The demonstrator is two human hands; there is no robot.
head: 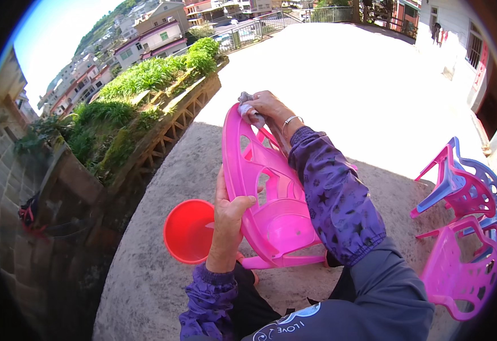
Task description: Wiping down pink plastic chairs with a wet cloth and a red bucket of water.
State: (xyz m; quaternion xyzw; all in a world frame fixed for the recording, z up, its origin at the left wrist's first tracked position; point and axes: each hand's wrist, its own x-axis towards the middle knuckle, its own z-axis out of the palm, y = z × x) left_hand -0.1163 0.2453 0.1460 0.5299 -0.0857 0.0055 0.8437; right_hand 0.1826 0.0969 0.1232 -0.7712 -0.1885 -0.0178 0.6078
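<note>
Right before me a pink plastic chair (248, 179) with cut-outs in its backrest stands tilted above the concrete. My left hand (231, 213) grips the curved edge of the chair, its thumb on the near face and the fingers partly hidden behind. At the top of that edge, my right hand (269, 108) presses a wet-looking greyish cloth (250, 111) against the plastic, and more of the cloth hangs below the wrist. A red plastic bucket (188, 232) is on the ground just left of my left wrist; what it holds is hard to make out.
More pink chairs (448, 260) and blue plastic chairs (480, 174) lie or stand in a group at the right. The concrete terrace (154, 264) drops off along its left edge, beside a planted bank (146, 85). A metal railing (257, 27) runs along the far side.
</note>
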